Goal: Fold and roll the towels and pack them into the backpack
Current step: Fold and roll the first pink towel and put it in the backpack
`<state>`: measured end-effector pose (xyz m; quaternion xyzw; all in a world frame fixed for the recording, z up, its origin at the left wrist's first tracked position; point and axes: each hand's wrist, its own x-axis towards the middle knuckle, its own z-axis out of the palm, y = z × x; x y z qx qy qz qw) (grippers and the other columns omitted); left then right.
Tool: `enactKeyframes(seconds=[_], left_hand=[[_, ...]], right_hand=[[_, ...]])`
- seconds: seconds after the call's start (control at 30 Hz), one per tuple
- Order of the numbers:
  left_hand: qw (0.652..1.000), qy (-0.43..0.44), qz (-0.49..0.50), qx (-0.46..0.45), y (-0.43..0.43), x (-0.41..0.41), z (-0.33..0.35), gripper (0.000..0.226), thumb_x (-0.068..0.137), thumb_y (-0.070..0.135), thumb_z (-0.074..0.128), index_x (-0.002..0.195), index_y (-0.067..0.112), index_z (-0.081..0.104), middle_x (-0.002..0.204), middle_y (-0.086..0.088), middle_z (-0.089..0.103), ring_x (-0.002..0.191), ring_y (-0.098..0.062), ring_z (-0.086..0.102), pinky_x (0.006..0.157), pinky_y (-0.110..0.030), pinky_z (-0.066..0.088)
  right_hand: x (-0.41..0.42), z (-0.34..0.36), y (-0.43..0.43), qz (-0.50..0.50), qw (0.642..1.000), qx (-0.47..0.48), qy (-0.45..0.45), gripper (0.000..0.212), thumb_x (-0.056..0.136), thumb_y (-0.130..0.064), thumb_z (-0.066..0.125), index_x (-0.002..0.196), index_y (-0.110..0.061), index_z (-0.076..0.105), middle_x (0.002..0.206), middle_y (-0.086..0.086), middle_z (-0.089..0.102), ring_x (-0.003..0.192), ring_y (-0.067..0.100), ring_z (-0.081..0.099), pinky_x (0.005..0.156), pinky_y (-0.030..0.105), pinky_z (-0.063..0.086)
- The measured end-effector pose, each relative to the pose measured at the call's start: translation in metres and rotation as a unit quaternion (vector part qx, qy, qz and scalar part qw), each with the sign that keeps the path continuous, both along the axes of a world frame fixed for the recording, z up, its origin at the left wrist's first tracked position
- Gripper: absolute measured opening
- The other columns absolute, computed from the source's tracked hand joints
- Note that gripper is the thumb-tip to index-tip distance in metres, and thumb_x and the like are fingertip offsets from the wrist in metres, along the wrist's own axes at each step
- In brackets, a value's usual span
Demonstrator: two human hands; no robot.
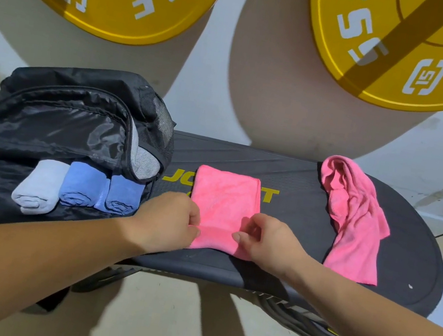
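Here our left hand (167, 220) and right hand (267, 240) each pinch, grip clamped, the near edge of a folded pink cloth towel (224, 203) lying centre on the dark tabletop (298, 175), between an open black nylon backpack (55, 122) and a crumpled pink towel (353, 216).

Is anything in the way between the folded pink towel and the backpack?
Nothing visible. Only bare black platform lies between the folded pink towel and the open backpack. The left hand and right hand hold the towel's near edge. Three rolled towels lie at the backpack's side nearest it.
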<state>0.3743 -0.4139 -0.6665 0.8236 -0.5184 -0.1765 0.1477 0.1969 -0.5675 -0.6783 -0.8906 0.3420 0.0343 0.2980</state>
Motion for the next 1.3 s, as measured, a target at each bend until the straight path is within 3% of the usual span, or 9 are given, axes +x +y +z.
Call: enactKeyframes(seconds=[0.17,0.3,0.4,0.53,0.67,0.83,0.97,1.13,1.3], left_hand=[[0.941,-0.240,-0.235,-0.039,0.003,-0.012,-0.010,0.008,0.071,0.017,0.071,0.076,0.020,0.066,0.082,-0.001,0.056,0.080,-0.026,0.057,0.059,-0.039,0.052],[0.930,-0.274,-0.242,-0.037,0.009,-0.016,-0.013,0.015,0.069,0.033,0.068,0.075,0.019,0.068,0.080,-0.001,0.058,0.076,-0.025,0.057,0.061,-0.036,0.051],[0.930,-0.281,-0.234,-0.040,0.007,-0.017,-0.013,0.012,0.064,0.027,0.074,0.072,0.018,0.068,0.080,-0.001,0.058,0.076,-0.025,0.058,0.059,-0.035,0.049],[0.956,-0.223,-0.190,-0.031,0.006,-0.015,-0.019,0.009,0.076,0.022,0.064,0.083,0.017,0.068,0.088,-0.002,0.057,0.083,-0.027,0.056,0.065,-0.041,0.053],[0.995,-0.047,-0.093,-0.014,0.007,0.000,-0.012,0.021,0.094,0.026,0.054,0.112,0.021,0.064,0.107,0.001,0.064,0.100,-0.023,0.057,0.086,-0.039,0.050],[0.992,0.120,0.020,-0.030,0.007,0.005,-0.006,0.007,0.090,0.020,0.066,0.087,0.025,0.070,0.077,0.013,0.062,0.067,0.005,0.058,0.065,-0.016,0.043],[0.994,-0.079,-0.058,-0.057,0.006,0.012,-0.007,0.009,0.088,0.028,0.065,0.082,0.028,0.059,0.087,0.011,0.055,0.085,-0.013,0.055,0.073,-0.037,0.052],[0.927,-0.227,-0.284,-0.086,0.007,-0.007,-0.014,0.016,0.081,0.026,0.051,0.080,0.017,0.064,0.084,-0.004,0.055,0.077,-0.028,0.054,0.062,-0.038,0.052],[0.929,-0.265,-0.253,-0.055,0.010,-0.006,-0.021,0.020,0.079,0.033,0.065,0.091,0.018,0.067,0.089,-0.003,0.059,0.082,-0.027,0.057,0.065,-0.039,0.054]], right_hand=[[0.004,0.000,-0.005,0.106,0.976,-0.188,-0.039,0.029,0.094,-0.047,0.060,0.085,-0.019,0.060,0.087,0.002,0.056,0.083,0.026,0.058,0.067,0.039,0.049],[-0.004,-0.013,0.006,0.221,0.908,-0.343,-0.098,0.033,0.094,-0.045,0.053,0.083,-0.016,0.064,0.076,0.003,0.057,0.066,0.028,0.055,0.057,0.038,0.042],[-0.015,-0.015,0.005,0.225,0.914,-0.335,-0.046,0.048,0.088,-0.061,0.053,0.101,-0.016,0.066,0.089,0.002,0.059,0.077,0.026,0.056,0.065,0.039,0.047],[-0.015,-0.016,-0.001,0.208,0.927,-0.307,-0.046,0.040,0.087,-0.053,0.059,0.094,-0.014,0.064,0.093,0.004,0.053,0.079,0.028,0.053,0.063,0.039,0.045],[-0.007,-0.007,-0.005,0.141,0.978,-0.139,-0.060,0.033,0.093,-0.049,0.058,0.094,-0.017,0.067,0.092,-0.006,0.046,0.095,0.023,0.055,0.082,0.037,0.049],[-0.009,-0.002,-0.011,0.032,0.997,0.016,-0.069,0.029,0.092,-0.040,0.070,0.075,-0.023,0.054,0.068,-0.015,0.056,0.064,0.000,0.052,0.062,0.019,0.039],[-0.006,-0.006,-0.009,0.011,0.998,-0.011,-0.062,0.031,0.090,-0.048,0.069,0.082,-0.022,0.056,0.078,-0.011,0.060,0.073,0.015,0.057,0.070,0.033,0.048],[0.002,-0.006,-0.010,0.063,0.985,-0.139,-0.074,0.026,0.092,-0.049,0.065,0.084,-0.027,0.056,0.088,-0.006,0.052,0.081,0.017,0.053,0.067,0.038,0.051],[-0.002,-0.014,0.004,0.250,0.878,-0.371,-0.172,0.021,0.089,-0.038,0.069,0.093,-0.018,0.069,0.081,0.002,0.056,0.070,0.028,0.054,0.057,0.038,0.042]])
